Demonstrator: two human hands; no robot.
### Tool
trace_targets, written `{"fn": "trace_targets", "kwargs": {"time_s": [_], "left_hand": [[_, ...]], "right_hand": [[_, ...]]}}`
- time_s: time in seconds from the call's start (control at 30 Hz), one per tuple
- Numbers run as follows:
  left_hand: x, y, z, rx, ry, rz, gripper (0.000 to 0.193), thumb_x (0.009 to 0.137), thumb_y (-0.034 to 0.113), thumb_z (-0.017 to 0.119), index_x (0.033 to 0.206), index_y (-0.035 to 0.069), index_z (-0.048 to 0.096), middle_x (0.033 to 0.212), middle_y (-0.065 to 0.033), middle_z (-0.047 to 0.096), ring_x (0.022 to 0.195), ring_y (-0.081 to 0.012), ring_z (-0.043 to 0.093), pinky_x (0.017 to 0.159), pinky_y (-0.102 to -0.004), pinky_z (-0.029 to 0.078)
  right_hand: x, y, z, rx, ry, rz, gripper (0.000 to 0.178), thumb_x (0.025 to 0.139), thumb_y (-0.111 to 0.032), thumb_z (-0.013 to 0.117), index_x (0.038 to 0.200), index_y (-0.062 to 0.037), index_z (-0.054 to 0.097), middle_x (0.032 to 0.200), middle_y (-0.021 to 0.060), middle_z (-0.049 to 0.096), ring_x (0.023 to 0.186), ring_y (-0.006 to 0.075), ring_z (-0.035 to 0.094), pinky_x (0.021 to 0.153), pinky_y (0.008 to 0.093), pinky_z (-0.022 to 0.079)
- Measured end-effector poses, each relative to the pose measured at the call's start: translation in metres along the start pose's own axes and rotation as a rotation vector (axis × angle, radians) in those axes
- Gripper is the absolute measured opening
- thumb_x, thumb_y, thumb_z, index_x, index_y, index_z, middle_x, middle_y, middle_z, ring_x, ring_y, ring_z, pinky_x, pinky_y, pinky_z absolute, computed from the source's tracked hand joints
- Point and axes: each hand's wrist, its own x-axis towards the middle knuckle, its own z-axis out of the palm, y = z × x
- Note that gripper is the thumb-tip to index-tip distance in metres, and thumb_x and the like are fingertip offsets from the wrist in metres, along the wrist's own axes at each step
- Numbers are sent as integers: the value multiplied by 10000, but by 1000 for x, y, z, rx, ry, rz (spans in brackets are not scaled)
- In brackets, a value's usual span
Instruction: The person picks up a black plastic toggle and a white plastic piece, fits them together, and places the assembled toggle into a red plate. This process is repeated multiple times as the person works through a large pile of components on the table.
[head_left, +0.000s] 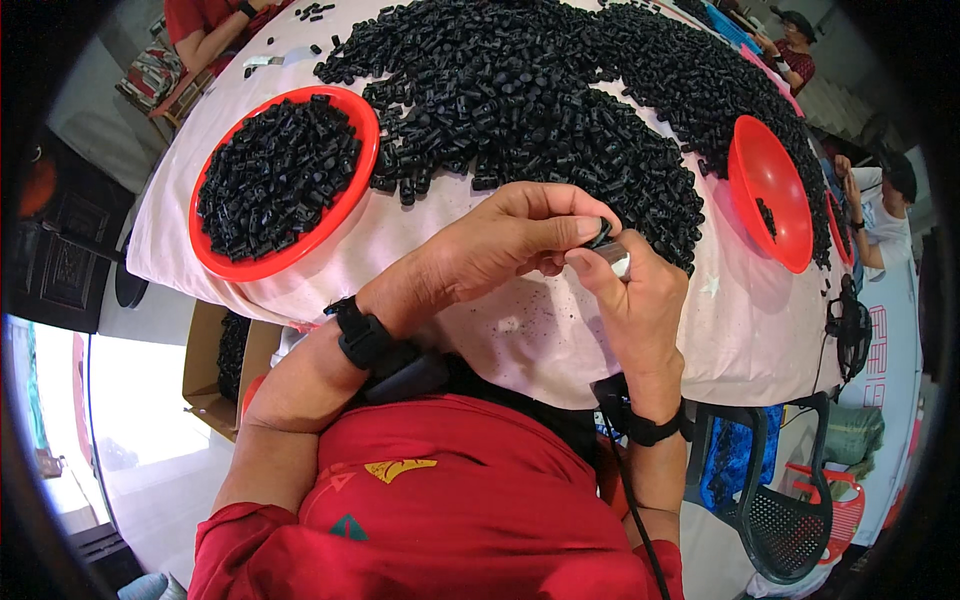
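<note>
My left hand (535, 235) pinches a small black plastic part (599, 234) between thumb and fingertips, above the near edge of a large black heap. Close against it, my right hand (640, 295) is closed on a flat, shiny blade-like piece (619, 264). The two hands almost meet, and the fingers partly hide both things. Whether the shiny piece touches the black part, I cannot tell. The heap of small black plastic parts (510, 85) spreads just beyond my hands.
To the left a red basin (368, 150) holds many black parts; to the right a red bowl (790, 190) holds a few. Dark crumbs dot the pale tablecloth (500, 330). A cardboard box (205, 365) stands lower left, a dark chair (785, 530) lower right. Other people sit around the table.
</note>
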Motion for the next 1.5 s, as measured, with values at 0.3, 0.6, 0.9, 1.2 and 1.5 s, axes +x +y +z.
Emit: {"fn": "trace_targets", "kwargs": {"time_s": [0.3,0.6,0.9,1.2,1.5], "left_hand": [[-1,5,2,-218,-40,-30,343,914,216,639,1209,72,539,887,38,606,723,-40,537,650,-196,420],[-2,6,7,-233,-50,-49,357,899,224,657,1195,63,540,869,31,582,706,-43,494,627,-193,379],[-1,3,7,-309,-95,-67,344,900,198,650,1193,57,539,875,11,580,689,-46,475,617,-190,370],[-2,6,9,-258,-66,-48,345,895,204,658,1190,67,544,875,21,573,706,-49,475,621,-188,360],[-3,8,8,-238,8,-39,223,905,213,644,1075,85,579,849,45,559,709,-48,512,609,-199,389]], "right_hand": [[-1,-7,-2,410,110,125,194,822,-138,740,958,-29,655,775,-19,628,643,15,514,552,185,422],[2,-9,2,757,99,184,114,880,-85,667,938,11,647,773,15,639,671,51,570,605,195,455],[0,-6,-7,780,79,372,150,911,-128,635,929,20,649,777,40,648,689,81,597,648,227,471],[1,-7,-4,751,39,197,131,891,-107,655,942,13,652,775,37,650,697,64,586,637,209,465],[2,-9,-6,839,-15,330,121,917,-58,587,990,26,632,865,55,648,771,89,594,722,225,466]]}}
